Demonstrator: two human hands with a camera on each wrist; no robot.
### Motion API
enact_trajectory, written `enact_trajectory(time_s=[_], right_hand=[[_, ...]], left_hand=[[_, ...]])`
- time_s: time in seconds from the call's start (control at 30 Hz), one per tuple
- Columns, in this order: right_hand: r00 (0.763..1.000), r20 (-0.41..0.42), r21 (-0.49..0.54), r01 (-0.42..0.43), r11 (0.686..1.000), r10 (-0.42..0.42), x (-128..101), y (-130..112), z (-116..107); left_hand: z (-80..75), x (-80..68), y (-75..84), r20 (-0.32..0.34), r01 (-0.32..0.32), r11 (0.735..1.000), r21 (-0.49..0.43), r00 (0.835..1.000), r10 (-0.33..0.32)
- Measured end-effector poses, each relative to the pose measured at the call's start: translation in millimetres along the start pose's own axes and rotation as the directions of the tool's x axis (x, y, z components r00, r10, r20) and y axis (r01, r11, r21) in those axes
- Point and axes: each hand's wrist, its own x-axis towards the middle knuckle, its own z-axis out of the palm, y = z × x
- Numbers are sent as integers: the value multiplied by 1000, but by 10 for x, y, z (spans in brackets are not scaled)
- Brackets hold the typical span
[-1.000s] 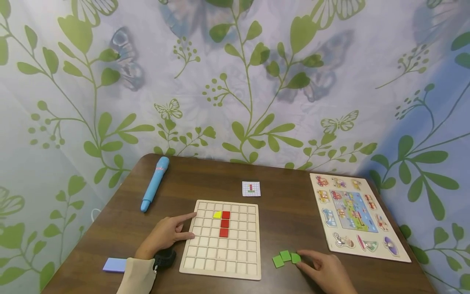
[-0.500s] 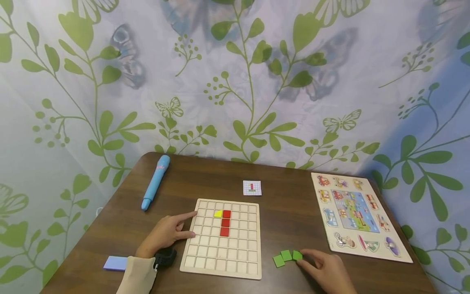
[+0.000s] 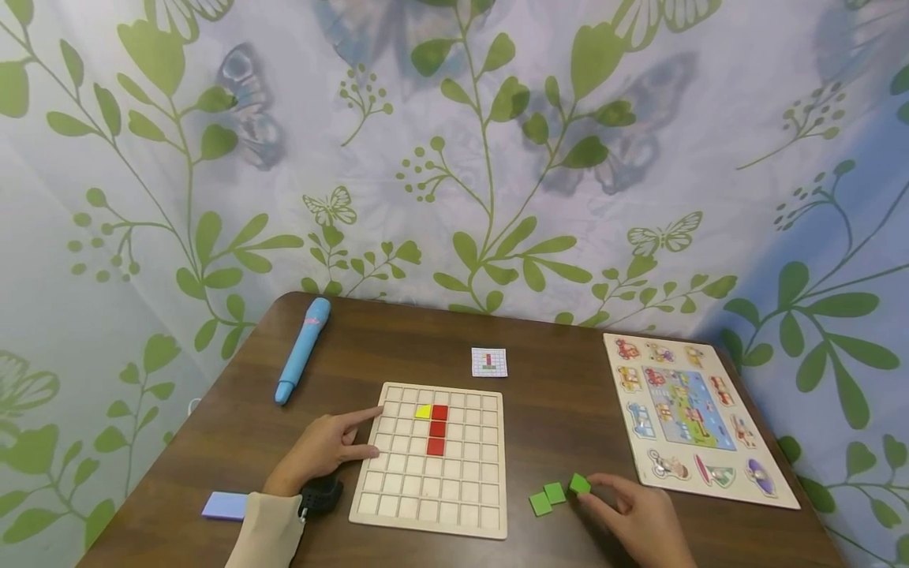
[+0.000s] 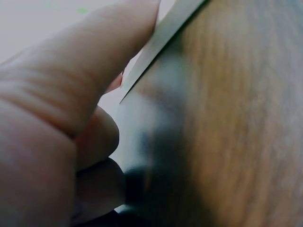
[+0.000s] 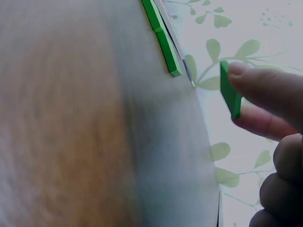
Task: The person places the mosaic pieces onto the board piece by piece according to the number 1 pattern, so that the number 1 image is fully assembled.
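A wooden grid board (image 3: pixel 429 487) lies mid-table with a column of red square tiles (image 3: pixel 436 430) in it. Left of the top red one sits a yellow tile (image 3: pixel 424 411) with a slanted side. My left hand (image 3: pixel 319 450) touches the board's left edge with straight index finger and thumb, its other fingers folded. Between thumb and finger, my right hand (image 3: pixel 639 513) pinches a green square tile (image 5: pixel 229 92), tilted and raised off the table in the right wrist view. Two more green tiles (image 3: pixel 548 498) lie flat just left of that hand.
Behind the board is a small pattern card (image 3: pixel 489 363). A blue toy microphone (image 3: pixel 303 351) lies at the back left. A picture puzzle board (image 3: pixel 699 418) covers the right side. Near my left sleeve lies a flat lavender block (image 3: pixel 225 506). A patterned curtain (image 3: pixel 454 158) hangs behind the table.
My right hand has lifted the rightmost green tile off the table, tilting it and parting it slightly from the other two. My left hand stays at the board's edge.
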Motion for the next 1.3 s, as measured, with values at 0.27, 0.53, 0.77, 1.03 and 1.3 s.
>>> enact_trajectory(time_s=[0.27, 0.53, 0.77, 1.03, 1.3], right_hand=[[993, -61, -15, 104, 994, -105, 53, -128, -31], [961, -96, 18, 264, 964, -261, 172, -282, 46], [922, -93, 49, 382, 923, -377, 293, -459, 165], [893, -36, 84, 451, 889, -449, 388, -675, 313], [888, 64, 111, 447, 887, -456, 468, -888, 462]], left_hand=[[-10, 16, -5, 1, 2, 1000, 20, 1000, -2], [-3, 42, 17, -12, -49, 999, -15, 999, 49], [29, 52, -10, -3, -26, 1000, 0, 1000, 26], [33, 28, -21, 1, -9, 1000, 11, 1000, 9], [23, 5, -27, -1, 5, 1000, 27, 1000, -4]])
